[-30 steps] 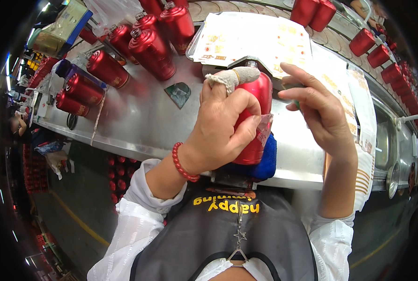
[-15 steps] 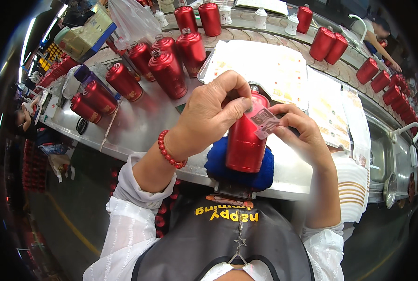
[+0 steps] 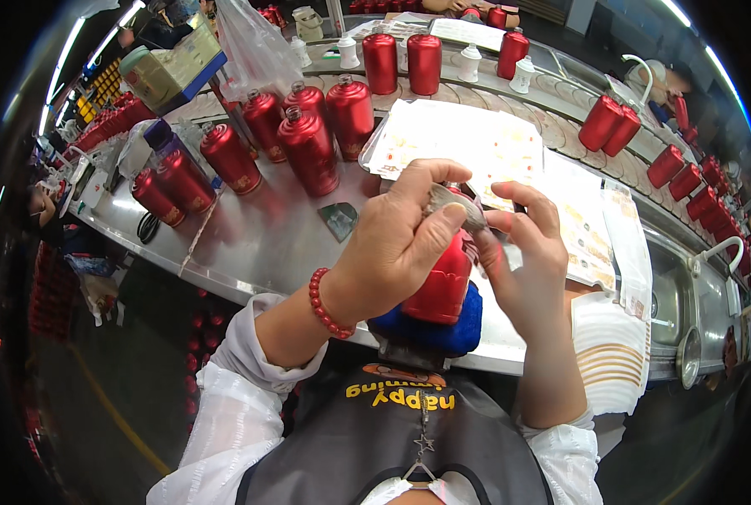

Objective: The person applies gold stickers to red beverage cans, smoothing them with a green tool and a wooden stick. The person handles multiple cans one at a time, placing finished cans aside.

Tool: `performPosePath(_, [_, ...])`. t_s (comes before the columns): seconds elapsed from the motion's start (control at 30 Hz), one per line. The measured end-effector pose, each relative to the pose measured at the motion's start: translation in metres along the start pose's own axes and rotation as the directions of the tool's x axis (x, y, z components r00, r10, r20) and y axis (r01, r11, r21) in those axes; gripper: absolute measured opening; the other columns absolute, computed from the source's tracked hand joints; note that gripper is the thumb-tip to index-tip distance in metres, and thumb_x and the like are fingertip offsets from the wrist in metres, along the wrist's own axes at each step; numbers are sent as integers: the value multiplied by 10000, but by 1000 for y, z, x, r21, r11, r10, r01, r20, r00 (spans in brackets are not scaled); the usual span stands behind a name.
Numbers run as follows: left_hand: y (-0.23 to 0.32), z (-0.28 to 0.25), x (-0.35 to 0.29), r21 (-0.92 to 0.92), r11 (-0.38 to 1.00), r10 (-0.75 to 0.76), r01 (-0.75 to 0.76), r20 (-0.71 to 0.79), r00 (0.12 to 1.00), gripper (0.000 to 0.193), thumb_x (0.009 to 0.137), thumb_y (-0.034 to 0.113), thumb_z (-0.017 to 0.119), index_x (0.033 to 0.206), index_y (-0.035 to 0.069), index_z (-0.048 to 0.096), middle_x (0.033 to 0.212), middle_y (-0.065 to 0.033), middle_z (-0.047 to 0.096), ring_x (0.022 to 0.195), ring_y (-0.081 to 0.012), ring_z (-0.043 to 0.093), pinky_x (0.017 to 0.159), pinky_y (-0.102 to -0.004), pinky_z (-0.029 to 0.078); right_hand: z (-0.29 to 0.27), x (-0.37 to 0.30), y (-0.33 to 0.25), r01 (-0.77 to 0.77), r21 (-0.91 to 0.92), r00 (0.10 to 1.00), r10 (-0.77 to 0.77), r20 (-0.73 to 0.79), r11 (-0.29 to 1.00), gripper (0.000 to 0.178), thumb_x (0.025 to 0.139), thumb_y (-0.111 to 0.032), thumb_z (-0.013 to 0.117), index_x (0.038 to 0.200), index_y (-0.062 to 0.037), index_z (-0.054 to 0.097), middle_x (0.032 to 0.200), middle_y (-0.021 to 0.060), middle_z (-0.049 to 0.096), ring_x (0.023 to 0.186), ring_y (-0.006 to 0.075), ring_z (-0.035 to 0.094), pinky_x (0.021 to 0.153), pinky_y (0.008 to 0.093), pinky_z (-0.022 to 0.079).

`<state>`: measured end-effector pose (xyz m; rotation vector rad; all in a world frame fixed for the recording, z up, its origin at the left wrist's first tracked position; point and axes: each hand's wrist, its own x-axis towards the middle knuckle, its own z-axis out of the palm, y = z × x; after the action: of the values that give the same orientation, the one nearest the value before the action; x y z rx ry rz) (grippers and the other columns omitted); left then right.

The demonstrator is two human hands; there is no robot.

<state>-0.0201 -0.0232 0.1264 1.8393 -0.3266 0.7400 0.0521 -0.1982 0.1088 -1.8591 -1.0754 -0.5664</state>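
A red bottle (image 3: 432, 295) leans on a blue cloth pad (image 3: 468, 324) at the table's front edge, its upper part mostly behind my hands. My left hand (image 3: 392, 244) is closed, with a greyish soft pad (image 3: 451, 202) between thumb and fingers, held against the bottle's upper side. My right hand (image 3: 527, 252) is at the bottle's right side, its fingers curved but apart, near the pad's end. Between the hands, a small part of a dark-printed pinkish film (image 3: 469, 247) shows on the bottle; the rest is covered.
Several red bottles (image 3: 308, 151) stand at the left. White sheets of printed decals (image 3: 468, 139) lie behind my hands. A dark green piece (image 3: 338, 220) is on the metal table (image 3: 266, 244). Beyond runs a curved conveyor (image 3: 560, 114) with bottles; a sink (image 3: 674, 290) is at right.
My right hand has let go of the film, which now shows against the bottle. The grey pad in my left hand has come into view. The view has shifted slightly.
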Motion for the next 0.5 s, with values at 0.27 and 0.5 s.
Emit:
performPosePath(0.27, [-19,4,-4,122,992,-34,23,94,995,164,924,167,633,1043,54,633,948,-120,632,962,-301,539,921,-389,424,5,0,18,-109,402,993,83,83,909,87,872,-37,720,952,-3,716,1173,150,654,773,141,633,627,249,504])
performPosePath(0.5, [-15,6,5,377,902,163,-210,153,975,136,902,188,677,922,61,633,921,-137,623,926,-316,537,860,-424,430,-24,10,10,-25,96,982,6,187,995,251,860,-184,791,1043,-35,706,1221,103,644,957,139,624,690,237,462])
